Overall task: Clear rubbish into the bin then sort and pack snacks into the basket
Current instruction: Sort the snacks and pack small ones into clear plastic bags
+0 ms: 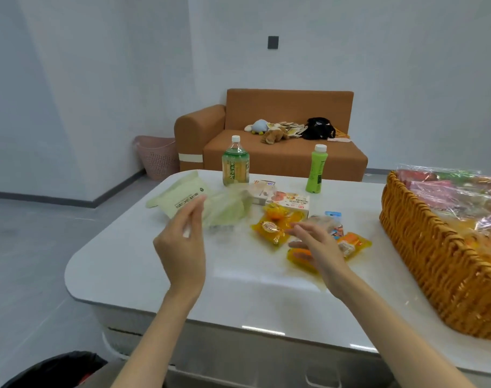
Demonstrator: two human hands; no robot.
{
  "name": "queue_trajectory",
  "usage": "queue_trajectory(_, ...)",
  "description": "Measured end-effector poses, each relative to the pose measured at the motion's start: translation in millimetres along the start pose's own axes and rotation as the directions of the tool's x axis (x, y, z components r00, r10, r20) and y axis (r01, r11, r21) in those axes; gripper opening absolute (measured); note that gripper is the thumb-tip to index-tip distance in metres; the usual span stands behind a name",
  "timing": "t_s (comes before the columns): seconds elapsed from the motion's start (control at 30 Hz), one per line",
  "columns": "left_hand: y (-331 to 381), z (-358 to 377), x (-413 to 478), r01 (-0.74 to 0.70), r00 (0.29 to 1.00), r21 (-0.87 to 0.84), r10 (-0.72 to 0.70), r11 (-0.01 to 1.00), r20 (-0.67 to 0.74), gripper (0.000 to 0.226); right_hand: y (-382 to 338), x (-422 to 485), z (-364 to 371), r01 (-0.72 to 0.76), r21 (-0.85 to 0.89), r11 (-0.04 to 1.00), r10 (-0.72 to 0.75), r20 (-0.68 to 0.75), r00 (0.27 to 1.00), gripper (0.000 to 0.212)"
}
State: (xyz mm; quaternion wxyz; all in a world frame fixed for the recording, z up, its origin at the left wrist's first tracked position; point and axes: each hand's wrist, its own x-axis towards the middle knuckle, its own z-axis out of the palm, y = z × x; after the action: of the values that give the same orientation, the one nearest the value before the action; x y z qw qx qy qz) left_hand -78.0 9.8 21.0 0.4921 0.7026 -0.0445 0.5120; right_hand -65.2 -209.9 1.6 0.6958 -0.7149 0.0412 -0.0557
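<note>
My left hand [182, 245] hovers above the white table [143, 264] with fingers straight, just short of a pale green packet [179, 196] and a crumpled green wrapper [227, 205]. My right hand [317, 242] reaches with relaxed fingers over several orange snack packs [272, 228], holding nothing. A woven basket [434, 261] lined with clear film stands at the right. A bin with a black bag [59, 368] shows at the bottom left.
Two drink bottles, a large one [235, 163] and a slim green one [317, 170], stand at the table's far side beside small snack boxes [289, 201]. An orange sofa [280, 147] and a pink laundry basket [157, 155] sit behind.
</note>
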Motion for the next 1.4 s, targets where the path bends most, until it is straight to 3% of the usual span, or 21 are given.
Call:
queue_trajectory(0.07, -1, 4, -11, -0.218, 0.973, 0.075, 0.210, 0.973, 0.098, 0.021, -3, -1, 14, -0.040, 0.085, 0.996, 0.027, 0.149, 0.988, 0.032)
queue_trajectory(0.13, -4, 7, -25, -0.409, 0.890, 0.102, 0.372, 0.907, 0.262, 0.024, -5, -1, 24, -0.075, 0.161, 0.984, 0.034, 0.245, 0.969, 0.053)
queue_trajectory(0.23, -9, 13, -44, -0.555, 0.753, 0.118, 0.436, 0.824, 0.492, 0.027, -3, 0, 27, -0.115, 0.157, 0.981, 0.057, 0.334, 0.941, 0.074)
queue_trajectory(0.3, -9, 17, -55, -0.543, 0.707, 0.116, 0.379, 0.831, 0.597, 0.037, -1, -2, 23, -0.142, 0.124, 0.982, 0.090, 0.352, 0.932, 0.072)
queue_trajectory(0.37, -8, 18, -61, -0.518, 0.678, 0.126, 0.316, 0.846, 0.663, 0.033, 2, -4, 20, -0.133, 0.086, 0.987, 0.098, 0.324, 0.941, 0.043)
queue_trajectory(0.43, -4, 17, -63, -0.446, 0.650, 0.196, 0.165, 0.873, 0.742, 0.028, 4, -6, 17, -0.128, 0.053, 0.990, 0.110, 0.255, 0.961, 0.023)
queue_trajectory(0.63, -6, 10, -59, -0.347, 0.517, 0.414, -0.197, 0.842, 0.833, 0.047, 3, -12, 1, -0.101, 0.006, 0.995, 0.100, 0.112, 0.989, 0.021)
queue_trajectory(0.7, -7, 8, -57, -0.210, 0.428, 0.398, -0.282, 0.893, 0.859, 0.064, 4, -12, -4, -0.081, -0.022, 0.997, 0.082, 0.057, 0.995, 0.021)
queue_trajectory(0.77, -11, 8, -56, -0.052, 0.399, 0.367, -0.317, 0.929, 0.860, 0.074, 6, -12, -8, -0.064, -0.029, 0.998, 0.065, 0.044, 0.997, 0.021)
queue_trajectory(0.9, -19, 11, -66, -0.241, 0.366, 0.425, -0.324, 0.873, 0.873, 0.088, 5, -16, -9, -0.062, 0.006, 0.998, 0.061, 0.090, 0.994, 0.021)
queue_trajectory(0.97, -20, 14, -70, -0.272, 0.383, 0.426, -0.309, 0.863, 0.871, 0.101, 4, -18, -8, -0.072, -0.034, 0.997, 0.076, 0.118, 0.990, 0.022)
queue_trajectory(1.1, -21, 17, -64, -0.317, 0.548, 0.442, -0.218, 0.839, 0.807, 0.114, 1, -20, -10, -0.068, -0.102, 0.992, 0.087, 0.184, 0.979, 0.028)
queue_trajectory(1.2, -24, 16, -58, -0.241, 0.615, 0.429, -0.205, 0.871, 0.761, 0.113, 0, -23, -14, -0.038, -0.151, 0.988, 0.070, 0.212, 0.975, 0.026)
queue_trajectory(1.3, -24, 15, -50, 0.038, 0.661, 0.289, -0.241, 0.957, 0.711, 0.101, -4, -24, -15, 0.186, -0.129, 0.974, -0.165, 0.157, 0.974, 0.015)
queue_trajectory(1.4, -17, 17, -37, 0.420, 0.676, 0.058, -0.355, 0.906, 0.646, 0.081, -9, -23, -16, 0.492, -0.134, 0.860, -0.485, 0.082, 0.871, 0.015)
